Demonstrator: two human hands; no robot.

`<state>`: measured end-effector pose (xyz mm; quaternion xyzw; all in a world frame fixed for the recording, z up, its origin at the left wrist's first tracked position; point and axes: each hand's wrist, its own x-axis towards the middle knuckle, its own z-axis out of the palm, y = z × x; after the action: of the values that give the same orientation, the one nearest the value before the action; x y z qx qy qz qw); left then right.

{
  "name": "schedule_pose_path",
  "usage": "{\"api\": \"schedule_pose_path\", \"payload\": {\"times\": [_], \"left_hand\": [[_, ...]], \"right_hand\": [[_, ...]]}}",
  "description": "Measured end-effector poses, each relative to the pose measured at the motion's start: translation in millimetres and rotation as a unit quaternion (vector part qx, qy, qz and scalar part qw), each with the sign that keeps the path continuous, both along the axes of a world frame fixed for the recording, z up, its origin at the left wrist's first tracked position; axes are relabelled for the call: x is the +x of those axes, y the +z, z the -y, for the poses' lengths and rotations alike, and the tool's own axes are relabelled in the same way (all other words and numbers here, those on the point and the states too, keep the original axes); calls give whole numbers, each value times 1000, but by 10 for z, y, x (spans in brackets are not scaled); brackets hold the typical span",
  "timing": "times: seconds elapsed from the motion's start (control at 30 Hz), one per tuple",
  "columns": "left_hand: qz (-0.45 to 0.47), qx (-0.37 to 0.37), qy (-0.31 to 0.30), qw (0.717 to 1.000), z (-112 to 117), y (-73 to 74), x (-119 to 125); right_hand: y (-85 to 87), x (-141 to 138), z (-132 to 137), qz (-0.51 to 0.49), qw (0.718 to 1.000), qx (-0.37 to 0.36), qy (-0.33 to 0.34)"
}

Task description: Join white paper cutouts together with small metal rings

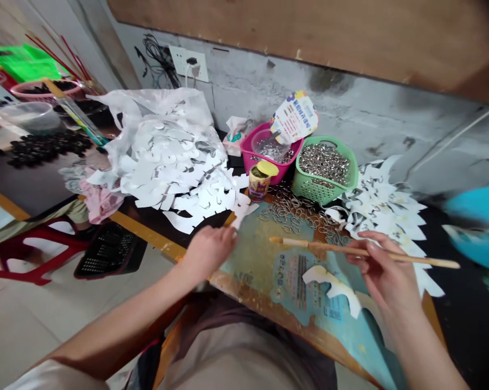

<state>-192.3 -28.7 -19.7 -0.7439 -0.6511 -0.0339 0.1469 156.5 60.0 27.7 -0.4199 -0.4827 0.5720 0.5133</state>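
scuffed painted board, wooden brush in right hand

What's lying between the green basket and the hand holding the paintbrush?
The head view shows loose metal rings scattered there, between the green basket and the right hand.

The person's two bare arms reach forward, the hands well apart.

The left hand lies low and open, its fingers stretched out together, while the right hand is bent in a pinch, and the right forearm rises from the lower edge.
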Motion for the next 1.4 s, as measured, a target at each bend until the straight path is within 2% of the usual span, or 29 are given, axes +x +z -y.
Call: {"api": "schedule_pose_path", "payload": {"times": [0.07,0.1,0.17,0.27,0.33,0.43,0.53,0.63,0.73,0.83,0.97,1.13,1.2,1.27,1.4], "left_hand": [[58,22,-79,995,149,-92,328],[80,29,-96,992,209,-136,470],[120,12,-109,987,295,-195,690],[178,-41,-130,975,363,-203,832],[198,-60,-137,969,393,-191,824],[203,-41,-134,969,446,-229,734],[211,-12,-149,966,502,-347,640],[218,4,-164,962,546,-474,592],[220,24,-174,960,567,-538,579],[230,26,-174,957,563,-524,566],[249,14,-166,954,535,-468,528],[258,5,-177,950,524,-459,502],[265,9,-174,949,530,-470,505],[268,10,-170,948,538,-482,509],[260,-5,-169,951,548,-481,499]], "right_hand": [[-68,-18,68,27,999,10,17],[-105,-36,99,42,999,15,27],[-174,-91,155,76,996,28,34],[-240,-202,223,125,990,60,32],[-253,-284,241,145,986,71,45],[-256,-400,206,158,983,68,64],[-266,-473,110,192,975,71,88],[-270,-466,0,229,958,71,158],[-241,-420,-89,202,959,54,193],[-187,-413,-151,180,968,43,169],[-134,-444,-231,194,955,15,225],[-84,-446,-324,203,952,35,228],[-53,-439,-351,222,934,37,279],[-24,-439,-370,211,929,29,304],[-1,-478,-372,219,943,56,246]]}}
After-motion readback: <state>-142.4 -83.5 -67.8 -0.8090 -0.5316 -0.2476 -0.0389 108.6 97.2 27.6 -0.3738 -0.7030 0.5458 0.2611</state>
